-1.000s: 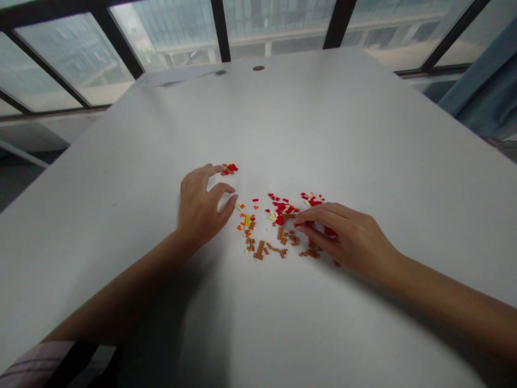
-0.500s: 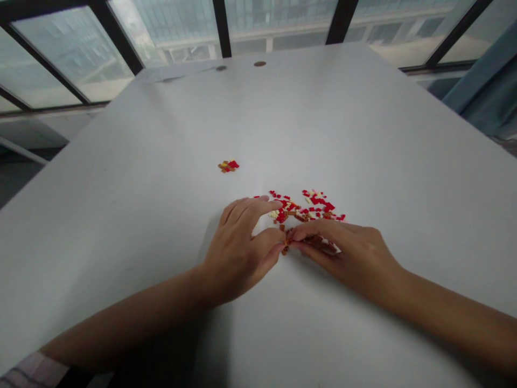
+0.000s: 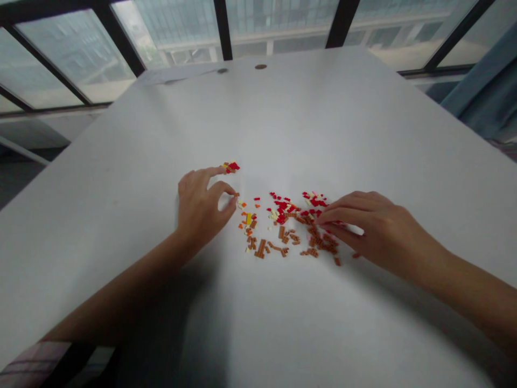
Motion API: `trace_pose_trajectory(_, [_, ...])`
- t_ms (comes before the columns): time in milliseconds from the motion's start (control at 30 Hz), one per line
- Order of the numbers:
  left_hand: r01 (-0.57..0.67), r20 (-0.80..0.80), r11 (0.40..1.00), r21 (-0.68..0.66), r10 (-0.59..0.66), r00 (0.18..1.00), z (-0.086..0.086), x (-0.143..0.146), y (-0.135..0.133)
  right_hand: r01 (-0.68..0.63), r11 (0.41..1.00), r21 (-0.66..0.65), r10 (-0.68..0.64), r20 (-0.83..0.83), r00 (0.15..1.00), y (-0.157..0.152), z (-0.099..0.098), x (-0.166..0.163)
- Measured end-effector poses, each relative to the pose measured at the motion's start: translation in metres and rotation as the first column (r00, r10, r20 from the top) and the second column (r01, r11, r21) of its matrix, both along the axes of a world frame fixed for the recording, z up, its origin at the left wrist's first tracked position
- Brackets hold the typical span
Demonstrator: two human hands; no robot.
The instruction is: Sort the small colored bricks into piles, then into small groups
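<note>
The left hand [image 3: 200,207] touches a small red brick cluster [image 3: 231,167] with its forefinger. Its thumb and middle finger nearly meet; I cannot tell if they pinch something. The right hand [image 3: 374,226] lies open, fingertips on the scattered tiny bricks [image 3: 291,226] on the white surface [image 3: 283,118].

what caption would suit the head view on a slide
Left hand by a small brick cluster, right hand on the edge of scattered red and brown bricks, on a grey table.
</note>
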State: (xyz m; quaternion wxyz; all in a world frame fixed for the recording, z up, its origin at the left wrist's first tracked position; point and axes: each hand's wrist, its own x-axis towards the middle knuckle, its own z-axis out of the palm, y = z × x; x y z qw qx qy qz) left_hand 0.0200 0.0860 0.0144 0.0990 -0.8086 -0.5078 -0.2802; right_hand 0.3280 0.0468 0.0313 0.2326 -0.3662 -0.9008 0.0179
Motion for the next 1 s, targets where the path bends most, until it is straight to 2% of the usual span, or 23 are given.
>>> trace_pose_trajectory(133, [-0.151,-0.011,0.988,-0.042,0.151,0.989,-0.017,-0.016,0.019,-0.030,0.998,-0.049,0.032,0.029,0.999,0.000,-0.006,0.000])
trace_pose_trajectory(233, [-0.208,-0.005,0.977,-0.044,0.208,0.978,-0.022,-0.019,0.022,-0.016,0.998,-0.060,0.018,0.033,0.999,0.000,-0.009,-0.001])
trace_pose_trajectory(500, [-0.144,-0.027,0.990,-0.013,0.143,0.989,-0.019,-0.016,0.016,0.002,0.995,-0.103,0.001,0.029,1.000,0.001,-0.009,0.000])
trace_pose_trajectory(1000, [-0.182,-0.066,0.979,-0.091,0.176,0.982,-0.028,-0.017,0.018,-0.029,0.995,-0.094,0.031,0.018,0.999,0.001,-0.009,-0.001])
